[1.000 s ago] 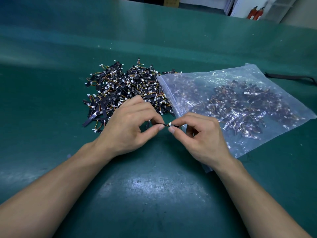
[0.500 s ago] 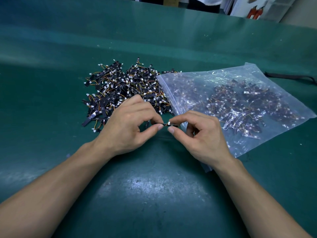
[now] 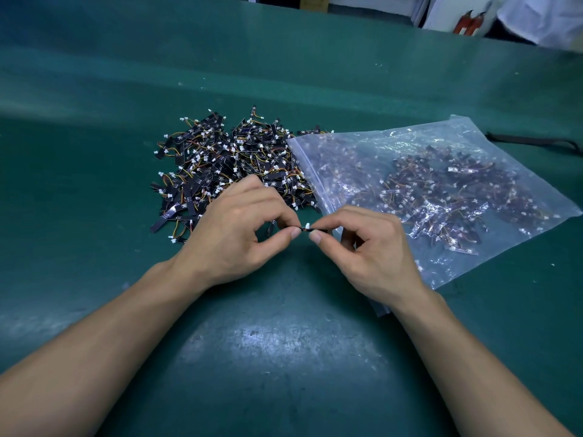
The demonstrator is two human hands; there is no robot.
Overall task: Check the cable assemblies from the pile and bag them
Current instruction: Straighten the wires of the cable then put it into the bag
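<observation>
Across the whole frame spreads a green work mat [image 3: 94, 247], its plain surface making the small dark parts easy to pick out. On its right side a clear zip bag [image 3: 454, 134] lies flat, its zip edge turned toward the middle of the mat. By my reading, that gives a checked piece only a short way to travel. Inside it, many bagged assemblies [image 3: 441, 190] are already heaped.

Just beside the bag's mouth sits the pile [image 3: 227, 165] of unchecked cable assemblies, and the bag's corner overlaps its right edge. It is a tangle of black strips, orange and yellow wires and white plugs. The pile is large, so I judge the task well under way but far from finished.

Nearer than both, the left hand [image 3: 233, 238] and the right hand [image 3: 372, 250] meet above the mat, in front of where pile and bag adjoin. Each pinches one end of a single cable assembly [image 3: 312, 229] between thumb and forefinger, with the other fingers curled loosely out of the way. The piece is stretched between the two hands, so it can be looked over along its length, and this seems to be the checking step.

Its white connector [image 3: 307, 225] stands up in the small gap between the two pinches, in plain sight.
</observation>
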